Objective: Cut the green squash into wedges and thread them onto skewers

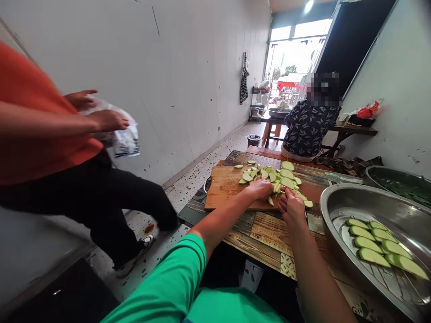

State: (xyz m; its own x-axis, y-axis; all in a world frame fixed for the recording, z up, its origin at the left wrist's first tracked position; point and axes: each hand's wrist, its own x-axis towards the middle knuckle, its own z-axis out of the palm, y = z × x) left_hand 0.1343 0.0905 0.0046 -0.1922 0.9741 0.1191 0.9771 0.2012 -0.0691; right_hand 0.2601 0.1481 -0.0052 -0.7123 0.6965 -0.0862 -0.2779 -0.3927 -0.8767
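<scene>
A wooden cutting board [222, 186] carries a pile of pale green-rimmed slices [247, 176], which look like zucchini or green eggplant. My left hand [261, 188] reaches into this pile with its fingers bent together; what they pinch is hidden. Close beside it, my right hand [291, 204] is closed, thumb and forefinger pinched at the near end of a skewer. Along that skewer sits a row of round slices [287, 173], pointing away from me, with a thin tip showing beyond them. Loose slices lie to both sides.
At right stands a large metal basin [328, 202] with skewered slices [372, 256] in it; a second basin [373, 172] behind holds greens. A person in orange [43, 116] walks at left with a plastic bag [126, 141]. Another person [311, 130] sits ahead on a bench.
</scene>
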